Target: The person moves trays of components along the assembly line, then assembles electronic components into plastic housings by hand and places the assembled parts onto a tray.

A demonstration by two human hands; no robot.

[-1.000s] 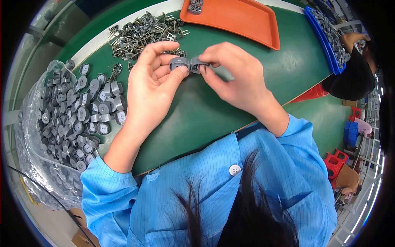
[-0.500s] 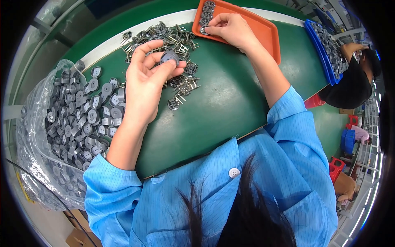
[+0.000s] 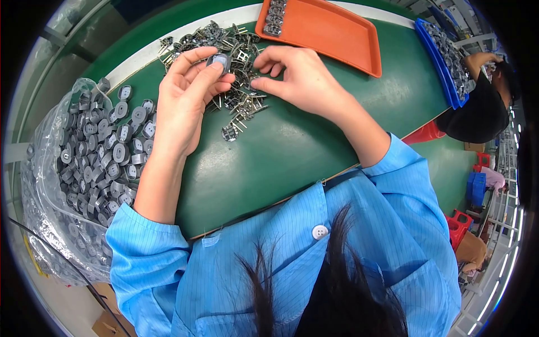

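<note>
A small grey oval plastic housing (image 3: 222, 60) is pinched between the thumb and fingers of my left hand (image 3: 184, 92). My right hand (image 3: 300, 78) hovers at the right side of a heap of metal-pinned inserts (image 3: 242, 56), its thumb and forefinger apart and nothing visible between them. The inserts have dark bodies with thin metal prongs. An orange tray (image 3: 337, 42) lies beyond my right hand, with a row of dark round pieces (image 3: 274, 20) along its left side.
At the left, a clear plastic bag (image 3: 45, 163) spills many grey housings (image 3: 95, 168) onto the green table (image 3: 269, 160). A blue tray (image 3: 441, 67) full of parts stands at the far right, near another person in black (image 3: 477, 115). Red stools (image 3: 457, 224) stand beyond.
My right hand has left the row in the orange tray and come left and nearer, to the insert heap. My left hand, still gripping the housing, has shifted slightly left and away.
</note>
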